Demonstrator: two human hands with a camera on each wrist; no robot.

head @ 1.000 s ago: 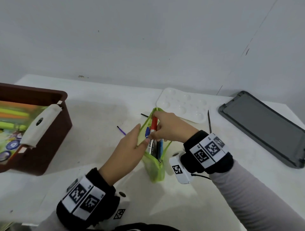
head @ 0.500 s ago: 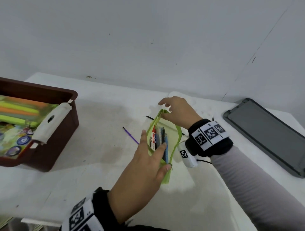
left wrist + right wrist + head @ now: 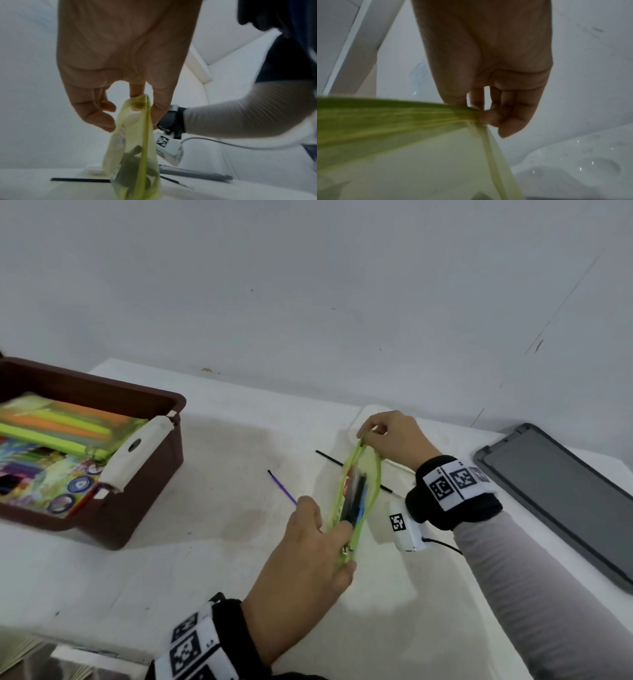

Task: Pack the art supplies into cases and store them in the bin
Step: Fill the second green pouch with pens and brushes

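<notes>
Stretching between both hands above the white worktop [image 3: 212,542], the green mesh pencil case [image 3: 371,474] hangs open-topped with markers [image 3: 354,498] inside. The right hand [image 3: 394,438] pinches its far end, and the left hand [image 3: 308,563] pinches the near end by the zipper pull. A brown bin [image 3: 150,474] holding colourful packs sits well to the left, a purple brush [image 3: 281,487] lies between it and the case, and a grey lid [image 3: 565,501] rests at the right.
</notes>
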